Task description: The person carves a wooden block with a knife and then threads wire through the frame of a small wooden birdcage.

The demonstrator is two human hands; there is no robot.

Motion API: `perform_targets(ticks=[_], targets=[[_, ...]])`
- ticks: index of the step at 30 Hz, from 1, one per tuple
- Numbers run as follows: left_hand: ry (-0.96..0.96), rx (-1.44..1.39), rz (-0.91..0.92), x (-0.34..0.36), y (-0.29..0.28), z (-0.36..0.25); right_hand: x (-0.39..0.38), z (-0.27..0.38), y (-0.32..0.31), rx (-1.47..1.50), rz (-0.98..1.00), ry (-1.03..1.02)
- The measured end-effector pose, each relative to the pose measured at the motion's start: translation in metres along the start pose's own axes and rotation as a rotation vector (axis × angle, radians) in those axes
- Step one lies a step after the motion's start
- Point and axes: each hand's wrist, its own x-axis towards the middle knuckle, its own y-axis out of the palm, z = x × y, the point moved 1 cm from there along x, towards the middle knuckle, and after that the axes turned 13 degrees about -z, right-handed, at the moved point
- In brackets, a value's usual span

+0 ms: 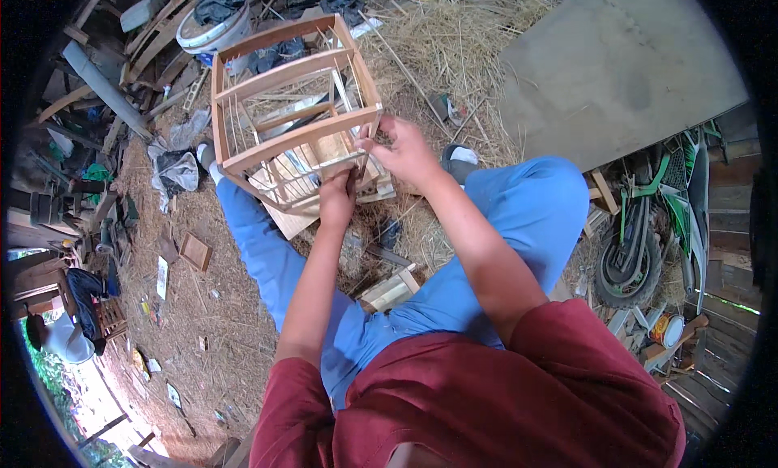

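Observation:
A wooden cage frame (285,144) with thin upright rods stands tilted between my legs, its near right corner toward me. My left hand (336,196) is at the lower near edge of that corner, fingers closed about the cage and partly hidden by it. Higher up, my right hand (401,150) has thumb and fingers bent around the corner post. Whether a loose rod is between its fingertips is too small to make out. Pale boards (292,222) lie beneath and inside the cage.
Straw covers the dirt floor. A grey sheet (616,71) lies at the far right, near a green motorbike (640,225). A white tub (215,32) stands behind the cage. Scrap wood fills the left side; a small wooden box (195,251) lies there. Wood pieces (391,290) rest between my thighs.

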Motion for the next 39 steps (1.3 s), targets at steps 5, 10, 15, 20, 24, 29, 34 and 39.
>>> perform_targets(ticks=[5,10,15,20,24,29,34,39], targets=[[0.044,0.060,-0.064,-0.005,-0.007,-0.013,0.004,0.006,-0.009,-0.063,0.040,-0.084],[0.066,-0.012,-0.085,-0.005,-0.007,-0.007,0.007,0.015,-0.010,-0.024,0.117,0.022],[0.057,0.071,-0.083,-0.011,0.002,0.003,0.005,0.016,-0.008,0.026,0.134,0.111],[-0.036,0.025,0.014,-0.009,0.000,0.000,0.002,0.014,-0.006,0.026,0.094,0.123],[-0.007,-0.044,-0.010,-0.008,-0.003,-0.002,0.001,0.017,-0.006,-0.014,0.053,0.085],[-0.013,0.022,-0.018,-0.011,-0.006,-0.004,-0.001,0.015,-0.001,-0.023,0.066,0.085],[-0.002,0.052,-0.028,-0.018,-0.020,-0.013,-0.003,0.012,-0.003,-0.024,0.094,0.109],[-0.157,-0.118,-0.109,-0.024,-0.051,-0.032,0.002,0.009,-0.021,0.040,0.067,0.162]])
